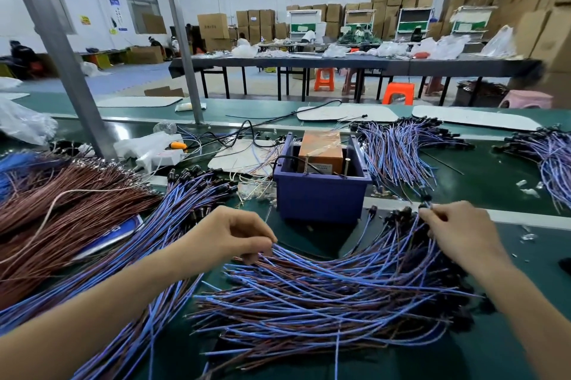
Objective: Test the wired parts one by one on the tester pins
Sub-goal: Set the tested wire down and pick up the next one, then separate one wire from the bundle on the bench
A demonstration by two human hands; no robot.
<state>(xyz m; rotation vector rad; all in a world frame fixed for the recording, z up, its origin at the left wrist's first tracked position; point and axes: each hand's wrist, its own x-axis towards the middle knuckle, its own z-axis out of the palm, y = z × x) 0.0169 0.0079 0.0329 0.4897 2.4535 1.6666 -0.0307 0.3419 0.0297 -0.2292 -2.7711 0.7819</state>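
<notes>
A large pile of wired parts [333, 290], blue and brown leads ending in small black heads, lies on the green bench in front of me. My left hand [234, 237] pinches the bare ends of a few leads at the pile's left edge. My right hand [460, 231] pinches a black head at the pile's upper right. Beyond the pile stands the tester, a purple box [321, 194] with an orange block [321, 151] inside and two thin upright pins [347, 168] at its near rim.
A brown wire bundle [65, 200] and a blue-brown bundle [173, 212] lie at left. More wired parts [398, 144] are heaped behind right of the tester, others [553, 160] at far right. A metal post [61, 49] rises at left. Plastic scraps [528, 191] dot the bench.
</notes>
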